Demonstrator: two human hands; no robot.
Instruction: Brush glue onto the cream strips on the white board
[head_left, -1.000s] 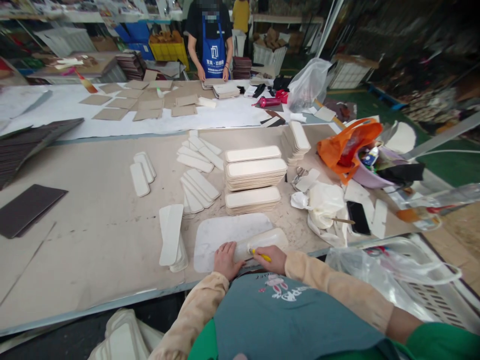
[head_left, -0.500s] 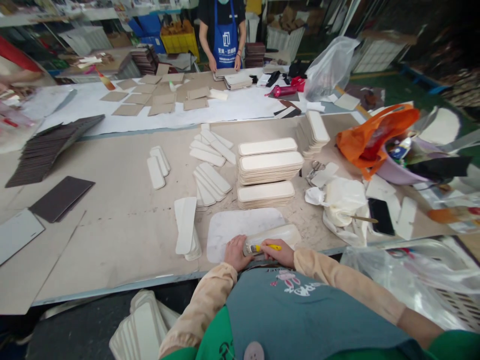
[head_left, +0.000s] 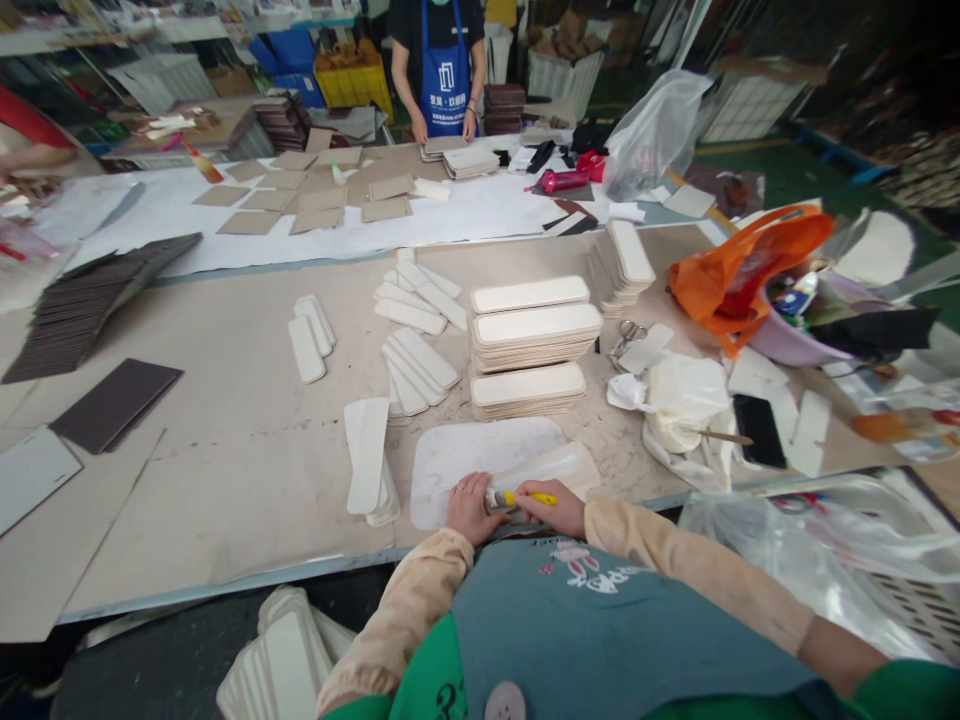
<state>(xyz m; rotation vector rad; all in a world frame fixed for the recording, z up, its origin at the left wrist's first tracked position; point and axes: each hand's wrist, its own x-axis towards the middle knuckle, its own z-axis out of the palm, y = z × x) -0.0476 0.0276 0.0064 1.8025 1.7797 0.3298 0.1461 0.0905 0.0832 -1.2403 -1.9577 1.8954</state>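
Observation:
My right hand [head_left: 553, 507] is closed around the yellow handle of a flat paintbrush [head_left: 517, 498], whose bristle end points left toward my other hand. Under the brush, a long pale rounded strip [head_left: 559, 470] lies on a white marbled board [head_left: 442, 455] at the table's front edge. My left hand [head_left: 472, 508] presses on the left end of that strip with its fingers laid out flat. Just behind the board stand neat stacks of cream rounded strips [head_left: 534, 325]. More strips are fanned out loosely [head_left: 367, 455] to the left.
A white bag-lined tub [head_left: 686, 400] with a stick across it, a black phone [head_left: 759, 430] and scissors [head_left: 628, 335] lie to the right. Beyond them are an orange bag [head_left: 750, 270] and a purple basin [head_left: 795, 335]. A co-worker in a blue apron [head_left: 446, 80] stands across the table.
The view has shifted slightly. Both hands stay in nearly the same place, and the brush remains on the strip close to my left hand.

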